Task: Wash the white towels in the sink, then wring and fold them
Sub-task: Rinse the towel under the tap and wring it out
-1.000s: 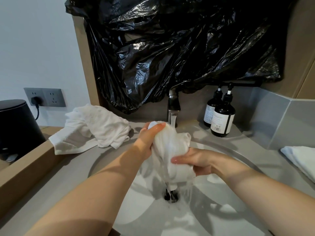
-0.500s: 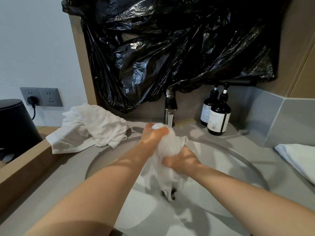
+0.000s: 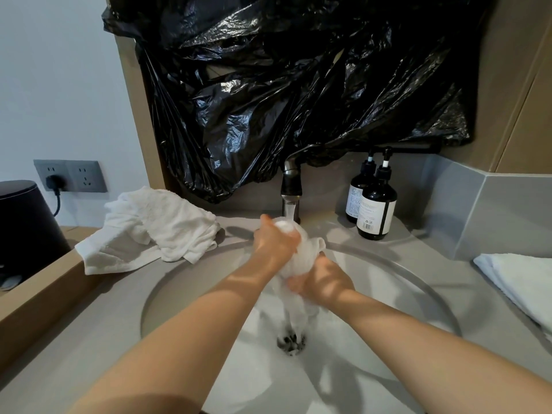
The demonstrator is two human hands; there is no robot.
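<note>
A wet white towel [image 3: 304, 258] is bunched up over the round sink [image 3: 191, 282], under the running tap [image 3: 291, 195]. My left hand [image 3: 276, 242] grips its upper part just below the spout. My right hand [image 3: 321, 280] grips the towel lower down, and its tail hangs toward the drain [image 3: 291, 342]. A crumpled white towel [image 3: 155, 228] lies on the counter left of the sink. A folded white towel [image 3: 519, 282] lies at the right edge.
Two dark pump bottles [image 3: 375, 204] stand right of the tap. A black plastic bag [image 3: 298, 85] covers the wall above. A black kettle [image 3: 27, 225] sits at far left below a wall socket [image 3: 70, 176]. A wooden ledge [image 3: 38, 297] borders the counter's left side.
Both hands have closed tighter round the towel and drawn together, the right hand turning its back upward. The towel is more compressed and water runs off it into the drain.
</note>
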